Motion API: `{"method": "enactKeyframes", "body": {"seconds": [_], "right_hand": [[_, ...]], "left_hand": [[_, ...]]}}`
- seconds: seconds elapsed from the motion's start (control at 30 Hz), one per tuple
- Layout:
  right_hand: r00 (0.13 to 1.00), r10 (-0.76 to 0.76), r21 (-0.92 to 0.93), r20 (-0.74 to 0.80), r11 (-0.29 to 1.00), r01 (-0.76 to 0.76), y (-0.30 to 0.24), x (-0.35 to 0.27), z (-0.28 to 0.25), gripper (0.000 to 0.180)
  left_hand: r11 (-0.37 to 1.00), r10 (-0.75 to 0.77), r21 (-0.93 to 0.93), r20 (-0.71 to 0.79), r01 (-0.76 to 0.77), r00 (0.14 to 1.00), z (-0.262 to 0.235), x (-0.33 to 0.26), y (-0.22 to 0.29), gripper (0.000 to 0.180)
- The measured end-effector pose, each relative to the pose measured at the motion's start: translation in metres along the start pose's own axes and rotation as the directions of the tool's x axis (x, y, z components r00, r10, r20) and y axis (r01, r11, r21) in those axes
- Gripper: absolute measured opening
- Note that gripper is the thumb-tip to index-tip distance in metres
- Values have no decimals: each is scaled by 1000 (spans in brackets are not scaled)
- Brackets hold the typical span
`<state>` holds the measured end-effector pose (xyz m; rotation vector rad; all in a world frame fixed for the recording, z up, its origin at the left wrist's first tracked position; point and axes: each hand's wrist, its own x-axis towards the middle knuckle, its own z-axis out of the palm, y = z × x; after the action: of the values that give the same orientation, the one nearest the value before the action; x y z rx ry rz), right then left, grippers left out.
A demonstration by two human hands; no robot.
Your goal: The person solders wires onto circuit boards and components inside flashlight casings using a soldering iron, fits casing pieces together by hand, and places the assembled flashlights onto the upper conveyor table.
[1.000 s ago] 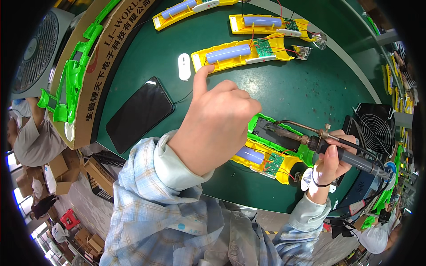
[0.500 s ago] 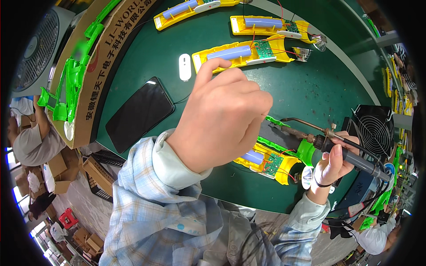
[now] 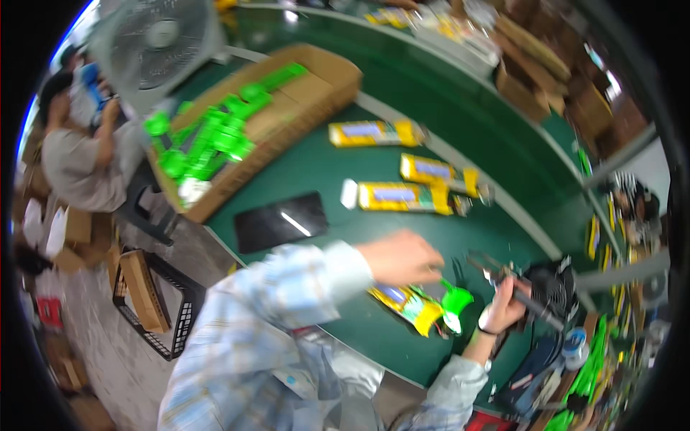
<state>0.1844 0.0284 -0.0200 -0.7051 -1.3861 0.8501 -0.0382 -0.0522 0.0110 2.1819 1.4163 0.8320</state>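
Right hand (image 3: 505,310): clamped around the soldering iron (image 3: 540,309)
Left hand (image 3: 404,258): too blurred to judge whether fingers grip
Green casing (image 3: 455,297): between both hands, beside a yellow casing (image 3: 427,316)

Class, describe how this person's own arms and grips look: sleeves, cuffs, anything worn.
Both arms have light blue-and-white plaid fabric sleeves, ending in pale, plain fabric cuffs. The left grip is a bare, ungloved hand. The right grip is ungloved too, with a thin dark band around its wrist. Motion blur hides finer markings.
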Motion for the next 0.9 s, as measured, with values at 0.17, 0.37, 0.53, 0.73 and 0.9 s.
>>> {"method": "enactKeyframes", "body": {"seconds": [0.17, 0.37, 0.53, 0.73, 0.9], "right_hand": [[999, -17, -48, 37, 999, 18, -15, -8, -1, 14], [998, 56, 3, 21, 998, -56, -5, 5, -24, 13], [1000, 29, 102, 4, 994, -29, -5, 17, 8, 7], [999, -21, -23, -26, 1000, 21, -2, 12, -6, 14], [999, -11, 43, -43, 999, 13, -8, 6, -1, 12]], "left_hand": [[980, -15, 198, 197, -25, 980, 12, 2, 20, 29], [995, 53, 48, 452, -84, 891, 11, 31, 15, 31], [996, -94, 41, 528, 85, 844, -35, 22, 12, 41], [915, -363, 127, 669, 382, 649, -46, 28, 45, 41], [919, -357, 147, 705, 366, 613, -46, 25, 46, 47]]}}
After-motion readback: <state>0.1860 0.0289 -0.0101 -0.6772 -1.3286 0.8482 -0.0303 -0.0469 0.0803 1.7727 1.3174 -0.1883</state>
